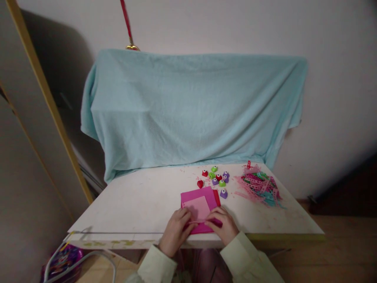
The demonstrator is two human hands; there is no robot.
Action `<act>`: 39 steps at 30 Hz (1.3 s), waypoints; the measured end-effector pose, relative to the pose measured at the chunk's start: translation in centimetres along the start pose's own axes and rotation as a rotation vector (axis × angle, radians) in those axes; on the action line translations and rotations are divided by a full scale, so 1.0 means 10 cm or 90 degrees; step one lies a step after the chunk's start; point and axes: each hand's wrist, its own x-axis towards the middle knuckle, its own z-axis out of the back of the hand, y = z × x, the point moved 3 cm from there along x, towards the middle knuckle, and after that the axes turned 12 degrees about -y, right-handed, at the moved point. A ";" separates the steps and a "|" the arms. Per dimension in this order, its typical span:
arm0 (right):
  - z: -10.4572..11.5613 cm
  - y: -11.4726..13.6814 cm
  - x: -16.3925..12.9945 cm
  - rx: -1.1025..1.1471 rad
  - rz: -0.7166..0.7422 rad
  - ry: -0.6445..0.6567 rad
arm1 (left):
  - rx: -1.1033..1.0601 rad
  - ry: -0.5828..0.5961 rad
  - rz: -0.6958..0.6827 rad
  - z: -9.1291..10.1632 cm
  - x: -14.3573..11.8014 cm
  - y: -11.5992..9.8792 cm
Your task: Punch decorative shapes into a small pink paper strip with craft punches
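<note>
A stack of pink paper sheets (pixel 200 197) lies near the front edge of the white table (pixel 141 204), with a lighter pink square (pixel 198 208) on top. My left hand (pixel 176 232) rests on the stack's near left corner, fingers curled onto the paper. My right hand (pixel 224 225) presses on the stack's near right edge. Between the two hands a thin light pink strip (pixel 198 222) runs along the near edge, and both hands touch it.
Several small red, green and purple craft punches (pixel 216 177) sit behind the paper. A heap of pink and teal punched paper strips (pixel 260 186) lies at the right. A light blue cloth (pixel 191 110) drapes something at the back. A colourful bag (pixel 63 261) sits below left.
</note>
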 end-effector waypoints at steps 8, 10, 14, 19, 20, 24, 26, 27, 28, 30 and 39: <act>-0.04 -0.06 0.00 0.025 -0.040 0.031 | -0.055 0.008 0.016 0.04 -0.06 -0.01; -0.06 -0.08 -0.01 0.013 -0.052 0.042 | -0.061 0.013 0.021 0.04 -0.06 -0.02; -0.08 -0.10 -0.01 -0.002 -0.070 0.053 | -0.055 0.021 0.026 0.02 -0.04 -0.03; -0.07 -0.07 0.01 -0.017 -0.083 0.050 | -0.052 0.019 0.021 0.02 -0.01 -0.02; -0.07 -0.07 0.01 -0.020 -0.084 0.049 | -0.051 0.017 0.019 0.02 -0.01 -0.01; -0.08 -0.07 0.01 -0.029 -0.085 0.049 | -0.043 0.012 0.011 0.02 0.01 -0.01; -0.09 -0.07 0.01 -0.034 -0.085 0.052 | -0.042 0.013 0.007 0.02 0.01 -0.02; -0.10 -0.07 0.01 -0.036 -0.085 0.053 | -0.042 0.015 0.006 0.02 0.01 -0.02; -0.10 -0.07 0.01 -0.038 -0.085 0.054 | -0.041 0.017 0.006 0.02 0.01 -0.02; -0.10 -0.07 0.01 -0.039 -0.084 0.056 | -0.038 0.022 0.009 0.02 0.01 -0.02; -0.10 -0.10 0.00 -0.032 -0.084 0.053 | -0.039 0.029 0.000 0.02 0.02 -0.03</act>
